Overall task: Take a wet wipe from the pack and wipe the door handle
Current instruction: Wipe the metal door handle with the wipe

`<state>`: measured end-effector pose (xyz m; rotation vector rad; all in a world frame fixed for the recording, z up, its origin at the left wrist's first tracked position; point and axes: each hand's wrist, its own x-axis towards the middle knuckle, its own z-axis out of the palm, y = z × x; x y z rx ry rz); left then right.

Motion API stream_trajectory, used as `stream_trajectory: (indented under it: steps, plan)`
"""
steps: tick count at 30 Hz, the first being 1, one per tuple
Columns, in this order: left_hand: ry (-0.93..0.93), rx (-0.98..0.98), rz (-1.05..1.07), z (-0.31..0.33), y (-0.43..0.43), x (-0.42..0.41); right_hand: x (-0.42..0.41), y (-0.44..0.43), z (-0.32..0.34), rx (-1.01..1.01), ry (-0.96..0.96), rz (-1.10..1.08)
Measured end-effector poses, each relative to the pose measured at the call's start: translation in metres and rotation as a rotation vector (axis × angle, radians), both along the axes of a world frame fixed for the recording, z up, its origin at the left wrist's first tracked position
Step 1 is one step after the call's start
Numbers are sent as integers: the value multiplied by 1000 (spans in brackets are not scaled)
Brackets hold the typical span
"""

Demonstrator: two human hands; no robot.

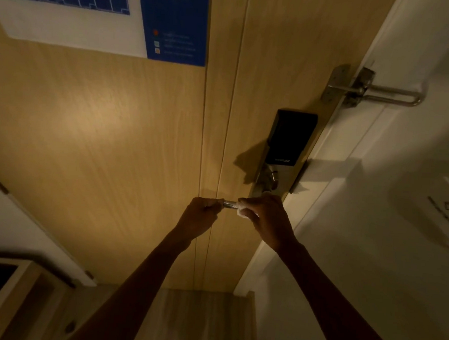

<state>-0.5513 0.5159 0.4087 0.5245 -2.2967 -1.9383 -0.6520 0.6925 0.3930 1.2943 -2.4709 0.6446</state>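
Observation:
A metal lever door handle (229,204) sticks out leftward from the lock plate on a light wooden door (115,137). My left hand (202,215) is closed around the handle's free end. My right hand (265,217) grips the handle nearer the plate with a white wet wipe (242,210) wrapped under its fingers. Only a short shiny stretch of the handle shows between the two hands. The wipe pack is not in view.
A black electronic lock box (291,137) sits above the handle, with a thumb-turn (273,176) below it. A metal swing-bar door guard (375,93) bridges door and white frame (350,151) at upper right. A blue-and-white floor plan (101,12) hangs at upper left.

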Motion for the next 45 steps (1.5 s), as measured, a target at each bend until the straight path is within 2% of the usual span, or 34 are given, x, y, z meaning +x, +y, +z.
stream_trajectory:
  steps: [6, 11, 15, 20, 25, 30, 34, 37, 41, 45]
  plan:
    - [-5, 44, 21, 0, 1, 1, 5, 1, -8, -64, 41, -106]
    - [-3, 49, 9, 5, 2, 4, 5, 3, -10, 19, 102, -142]
    - [9, 98, 7, 6, 4, 5, 2, 12, -10, -2, 140, -186]
    - [5, 48, 11, 1, 2, 2, 4, 6, -8, -10, 165, -131]
    - [17, 82, -8, -1, -1, -1, -3, 17, -8, -39, 131, -120]
    - [-8, 61, -16, 0, -1, -1, 4, 0, -5, 47, 207, -68]
    - [-14, 105, -16, -1, 0, 2, -1, 30, -10, -58, 107, -169]
    - [3, 110, -1, -1, 2, 2, 8, 9, -14, -48, 128, -156]
    - [2, -14, -8, -1, 3, 3, 7, 14, -10, -45, 139, -117]
    - [1, -37, 24, -5, 2, 3, 8, 27, -7, -101, 96, -208]
